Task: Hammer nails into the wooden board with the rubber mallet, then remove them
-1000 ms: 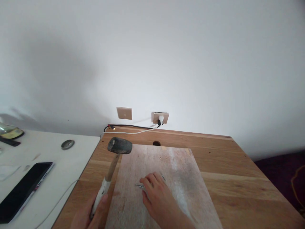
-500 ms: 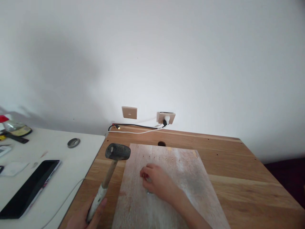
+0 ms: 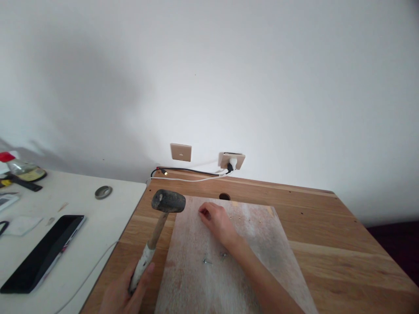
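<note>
My left hand (image 3: 129, 283) is wrapped round the white-wrapped grip of a rubber mallet (image 3: 168, 201), whose black head points up and away from me beside the board's left edge. My right hand (image 3: 216, 220) is closed in a pinch over the far part of a worn wooden board (image 3: 186, 270). What its fingertips hold, if anything, is too small to make out. Small holes (image 3: 239, 218) run in a row to the right of that hand. Nearer to me on the board lie small metal screws or nails (image 3: 206, 261), several of them in two little groups.
The board lies on a brown wooden table (image 3: 327, 253). On the white table (image 3: 118, 205) at left are a tape roll (image 3: 103, 192), a black tablet-like device (image 3: 42, 255) and a spray bottle (image 3: 28, 171). Cables (image 3: 190, 173) run along the wall to a socket (image 3: 232, 161).
My right hand has moved away from me, from the small metal pieces to the board's far part, uncovering them. The mallet has shifted slightly right and up in view.
</note>
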Available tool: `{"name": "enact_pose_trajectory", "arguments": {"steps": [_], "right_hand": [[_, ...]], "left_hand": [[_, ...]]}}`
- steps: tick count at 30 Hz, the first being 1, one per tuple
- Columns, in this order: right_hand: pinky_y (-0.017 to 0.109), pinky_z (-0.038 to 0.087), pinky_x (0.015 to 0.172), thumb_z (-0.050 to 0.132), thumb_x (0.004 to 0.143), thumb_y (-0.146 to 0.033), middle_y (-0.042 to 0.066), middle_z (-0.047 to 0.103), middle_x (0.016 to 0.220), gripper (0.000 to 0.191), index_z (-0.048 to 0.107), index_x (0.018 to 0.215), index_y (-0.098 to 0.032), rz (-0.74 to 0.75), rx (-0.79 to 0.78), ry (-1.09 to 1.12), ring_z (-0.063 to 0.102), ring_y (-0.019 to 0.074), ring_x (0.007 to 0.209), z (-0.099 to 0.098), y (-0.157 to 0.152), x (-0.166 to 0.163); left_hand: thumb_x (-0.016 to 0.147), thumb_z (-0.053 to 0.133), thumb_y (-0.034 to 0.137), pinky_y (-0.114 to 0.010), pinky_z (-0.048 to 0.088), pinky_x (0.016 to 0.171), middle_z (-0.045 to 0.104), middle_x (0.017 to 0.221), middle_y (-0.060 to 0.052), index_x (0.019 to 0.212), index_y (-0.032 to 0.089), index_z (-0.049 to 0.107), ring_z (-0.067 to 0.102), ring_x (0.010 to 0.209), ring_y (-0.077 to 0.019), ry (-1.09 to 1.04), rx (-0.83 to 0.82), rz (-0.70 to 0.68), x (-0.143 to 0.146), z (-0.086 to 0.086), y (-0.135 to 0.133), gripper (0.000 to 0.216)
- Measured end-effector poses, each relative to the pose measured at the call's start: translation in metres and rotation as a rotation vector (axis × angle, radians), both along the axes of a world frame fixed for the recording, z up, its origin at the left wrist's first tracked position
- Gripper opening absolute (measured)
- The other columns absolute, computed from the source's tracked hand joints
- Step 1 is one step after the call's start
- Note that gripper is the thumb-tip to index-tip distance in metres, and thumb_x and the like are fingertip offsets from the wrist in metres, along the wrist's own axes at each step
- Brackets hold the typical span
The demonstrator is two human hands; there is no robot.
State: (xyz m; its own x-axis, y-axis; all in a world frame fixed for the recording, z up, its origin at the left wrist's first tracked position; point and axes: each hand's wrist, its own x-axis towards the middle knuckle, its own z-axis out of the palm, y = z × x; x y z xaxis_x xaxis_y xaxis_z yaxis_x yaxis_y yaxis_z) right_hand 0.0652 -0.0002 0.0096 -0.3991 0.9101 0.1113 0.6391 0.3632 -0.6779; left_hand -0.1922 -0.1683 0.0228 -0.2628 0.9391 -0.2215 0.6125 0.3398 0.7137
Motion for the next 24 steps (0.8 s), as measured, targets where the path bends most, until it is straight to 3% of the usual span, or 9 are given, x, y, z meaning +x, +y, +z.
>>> {"name": "enact_pose_trajectory", "arguments": {"steps": [4,10,15,17,20,24], "right_hand": [[0.031,0.053,0.081,0.059,0.090,-0.003,0.005,0.071,0.094,0.020,0.066,0.098,-0.020,0.004,0.017,-0.025,0.066,0.0187,0.087,0.000,0.001,0.000],[0.035,0.054,0.087,0.061,0.089,-0.002,0.007,0.072,0.099,0.029,0.065,0.113,-0.018,0.030,0.030,-0.022,0.068,0.0207,0.094,0.001,0.002,-0.003],[0.042,0.056,0.093,0.071,0.088,-0.009,0.011,0.069,0.119,0.051,0.055,0.136,-0.020,-0.014,0.043,-0.002,0.067,0.0240,0.106,0.000,-0.002,0.014],[0.043,0.056,0.093,0.069,0.090,-0.010,0.011,0.068,0.121,0.048,0.056,0.135,-0.021,-0.039,0.041,-0.008,0.067,0.0236,0.106,0.003,-0.005,0.025],[0.038,0.056,0.092,0.063,0.094,-0.010,0.009,0.069,0.114,0.028,0.064,0.121,-0.019,-0.011,0.027,-0.037,0.067,0.0200,0.100,0.016,-0.018,0.038],[0.027,0.054,0.083,0.069,0.092,-0.015,0.003,0.072,0.098,0.016,0.072,0.106,-0.021,0.187,-0.039,-0.119,0.069,0.0166,0.092,0.037,-0.049,0.041]], "left_hand": [[0.091,0.049,0.067,-0.027,0.061,0.074,0.082,0.086,-0.001,0.096,0.027,0.074,0.079,0.087,-0.0270,0.034,-0.029,-0.043,0.006,0.003,0.006,0.047],[0.098,0.040,0.056,-0.029,0.060,0.079,0.083,0.098,-0.004,0.111,0.028,0.072,0.079,0.095,-0.0279,0.069,-0.069,-0.145,0.014,0.007,0.017,0.044],[0.102,0.038,0.052,-0.031,0.058,0.080,0.083,0.102,-0.006,0.117,0.026,0.069,0.079,0.099,-0.0292,0.141,-0.110,-0.202,0.020,0.007,0.021,0.043],[0.103,0.036,0.051,-0.033,0.058,0.079,0.083,0.098,-0.007,0.116,0.025,0.068,0.079,0.096,-0.0304,0.192,-0.153,-0.228,0.022,0.007,0.022,0.044],[0.103,0.034,0.050,-0.034,0.058,0.080,0.083,0.095,-0.007,0.112,0.025,0.069,0.079,0.095,-0.0305,0.228,-0.167,-0.240,0.023,0.005,0.024,0.044],[0.101,0.038,0.053,-0.032,0.060,0.079,0.083,0.096,-0.005,0.110,0.027,0.070,0.080,0.095,-0.0289,0.187,-0.113,-0.199,0.021,0.005,0.022,0.042]]}}
